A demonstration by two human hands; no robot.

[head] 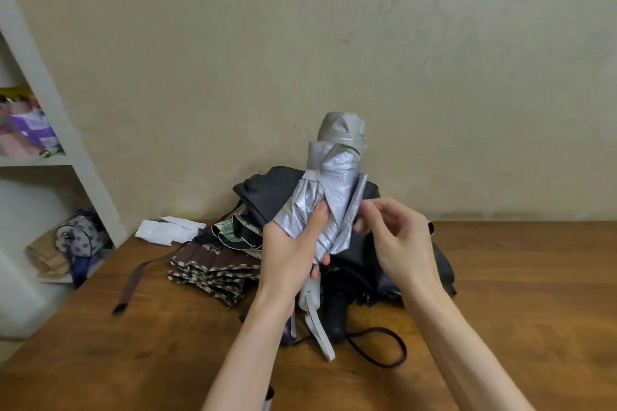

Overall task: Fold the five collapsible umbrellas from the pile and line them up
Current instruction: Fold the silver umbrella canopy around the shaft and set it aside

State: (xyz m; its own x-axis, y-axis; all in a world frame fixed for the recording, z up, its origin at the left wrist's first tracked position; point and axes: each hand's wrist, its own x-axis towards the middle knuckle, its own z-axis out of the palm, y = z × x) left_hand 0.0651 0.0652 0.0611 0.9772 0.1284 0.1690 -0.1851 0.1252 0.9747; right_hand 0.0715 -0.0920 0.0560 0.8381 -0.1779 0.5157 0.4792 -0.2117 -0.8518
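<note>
Shelf (50, 103) at far left is cut off by the frame edge, its contents blurred; a spotted bag (78, 237) sits low in it. On the table (500, 294): white folded thing (167, 230), unclear what, then a brown strap (133, 280) trailing from a checked umbrella (213, 274). The pile behind the hands is half hidden, so the count can't be told; a black umbrella (360, 253) shows, its handle lying toward the camera. Left hand (293, 253) is wrapped round the lower part of the silver umbrella (334, 183), thumb across the front, holding it near upright above the pile, the pale handle (310, 297) sticking out below the palm. Right hand (397, 240) is at the umbrella's right side, fingertips pinching its grey strap (359, 197), other fingers loosely curled. A small object at the bottom edge is cut off, unreadable.
</note>
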